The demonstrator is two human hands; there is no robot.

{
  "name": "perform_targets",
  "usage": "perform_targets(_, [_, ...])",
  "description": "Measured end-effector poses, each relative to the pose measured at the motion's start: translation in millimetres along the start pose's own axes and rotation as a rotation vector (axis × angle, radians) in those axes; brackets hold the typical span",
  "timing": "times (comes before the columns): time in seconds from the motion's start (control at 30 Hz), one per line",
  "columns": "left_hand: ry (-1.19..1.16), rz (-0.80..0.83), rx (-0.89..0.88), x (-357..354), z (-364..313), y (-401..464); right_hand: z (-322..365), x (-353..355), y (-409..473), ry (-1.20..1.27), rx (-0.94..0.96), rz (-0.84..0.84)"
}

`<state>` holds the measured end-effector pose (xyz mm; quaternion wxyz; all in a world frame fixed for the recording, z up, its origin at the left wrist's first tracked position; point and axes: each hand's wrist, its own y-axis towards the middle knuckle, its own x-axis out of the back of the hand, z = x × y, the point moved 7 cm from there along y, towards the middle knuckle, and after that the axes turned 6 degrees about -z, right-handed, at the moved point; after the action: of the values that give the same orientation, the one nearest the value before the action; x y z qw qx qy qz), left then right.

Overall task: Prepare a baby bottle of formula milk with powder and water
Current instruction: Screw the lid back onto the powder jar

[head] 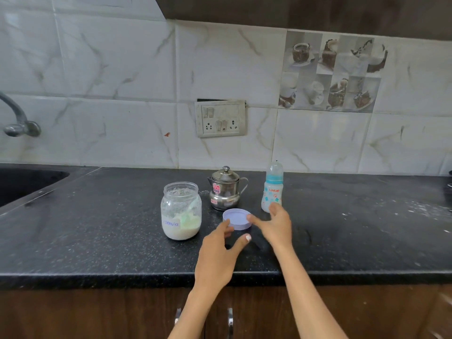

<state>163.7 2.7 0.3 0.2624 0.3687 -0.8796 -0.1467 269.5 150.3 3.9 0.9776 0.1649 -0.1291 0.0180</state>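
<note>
An open glass jar of white formula powder (181,211), labelled by hand and holding a pale green scoop, stands on the black counter (97,241). Its lilac lid (236,218) lies flat on the counter to the right. Behind the lid is a small steel pot with a lid (225,189). A capped baby bottle with a blue collar (272,188) stands upright to the right. My left hand (220,258) hovers just in front of the lilac lid, fingers spread. My right hand (276,223) reaches past the lid's right edge, fingertips near the bottle's base, holding nothing.
A sink (27,182) is set into the counter at the far left, with a tap (17,118) on the wall above. A socket plate (221,122) is on the tiled wall. White powder specks lie on the counter at the right. Cabinet handles (230,321) are below.
</note>
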Motion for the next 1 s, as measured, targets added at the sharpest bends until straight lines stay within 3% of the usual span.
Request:
perform_targets(0.2, [-0.309, -0.404, 0.054, 34.0, 0.8, -6.0, 13.1, -40.9, -15.9, -0.309, -0.03, 0.189])
perform_targets(0.4, [-0.053, -0.694, 0.115, 68.2, 9.7, -9.0, 15.5, -39.5, -18.5, -0.421, 0.006, 0.161])
perform_targets(0.57, [0.126, -0.614, 0.207, 92.8, 22.6, 19.7, 24.9, -37.9, -21.3, -0.259, 0.063, 0.134])
perform_targets(0.7, [0.136, -0.448, 0.197, 96.0, 37.9, 42.5, 36.5, -43.2, -24.4, -0.201, 0.104, 0.25])
perform_targets(0.83, [0.037, -0.36, 0.229, 91.8, 52.6, 45.4, 71.9, -50.3, -21.6, -0.293, 0.192, 0.416])
perform_targets(1.0, [0.012, -0.36, 0.225, 93.0, 58.1, 45.4, 138.1, -72.3, -16.6, -0.436, 0.446, 0.529])
